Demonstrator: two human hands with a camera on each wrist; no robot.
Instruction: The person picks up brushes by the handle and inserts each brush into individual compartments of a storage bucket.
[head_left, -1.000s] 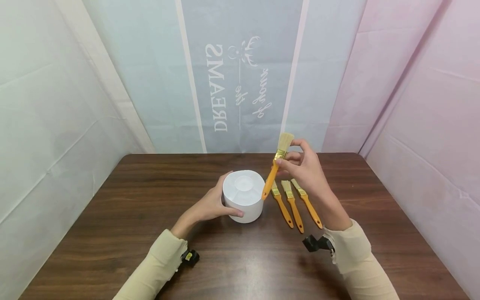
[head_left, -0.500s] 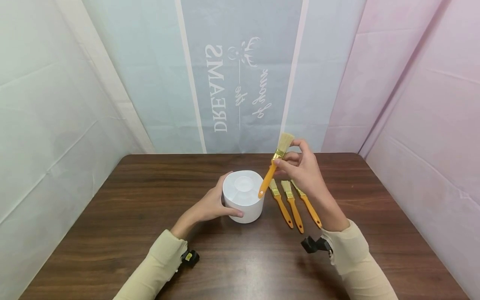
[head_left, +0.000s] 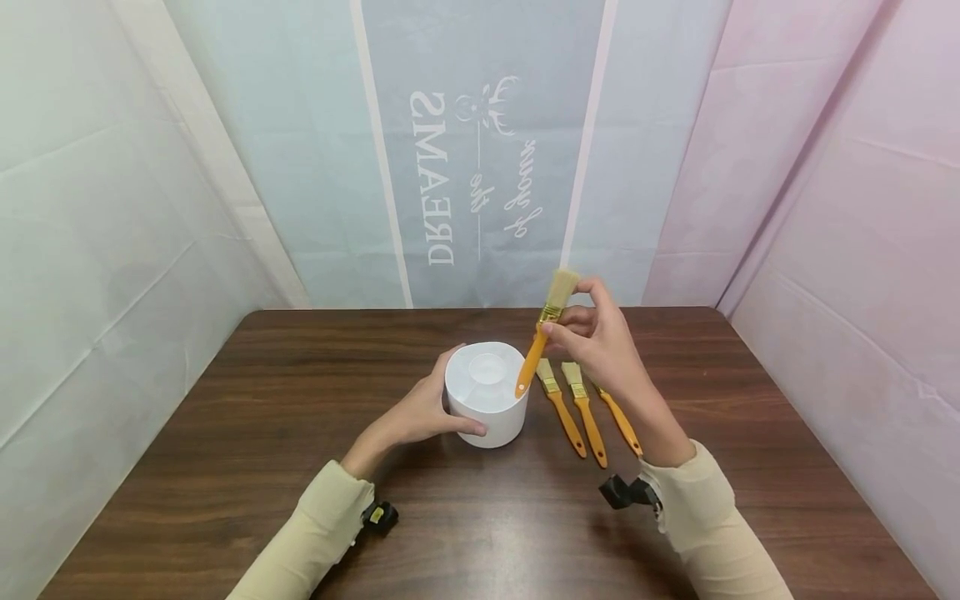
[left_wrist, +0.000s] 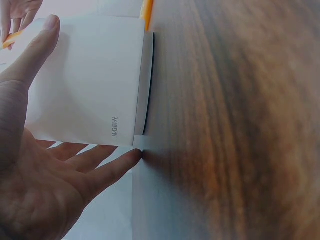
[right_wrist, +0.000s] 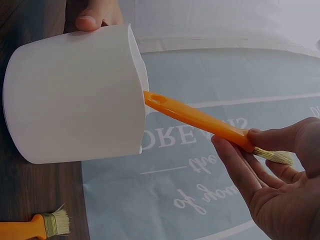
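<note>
In the head view my left hand (head_left: 423, 410) holds a white round divided desk organizer (head_left: 491, 429) on the table. Its thumb lies on the near side and the other fingers go round the far left. My right hand (head_left: 606, 342) pinches a paintbrush (head_left: 531, 365) near the metal ferrule, bristles up and handle slanting down to the left. The handle's holed end overlaps the organizer's right rim there. From the right wrist view, the tip of the orange paintbrush handle (right_wrist: 195, 117) is right at the open top of the organizer (right_wrist: 75, 97).
Several more orange-handled paintbrushes, among them a left one (head_left: 566, 421), a middle one (head_left: 590, 421) and a right one (head_left: 621, 423), lie side by side right of the organizer. The dark wood table (head_left: 480, 533) ends at a printed cloth backdrop (head_left: 480, 167); pale cloth hangs on both sides.
My right hand has moved slightly left with the paintbrush, bringing the handle's end from beside the organizer to over its right rim. My left hand and the organizer stay put.
</note>
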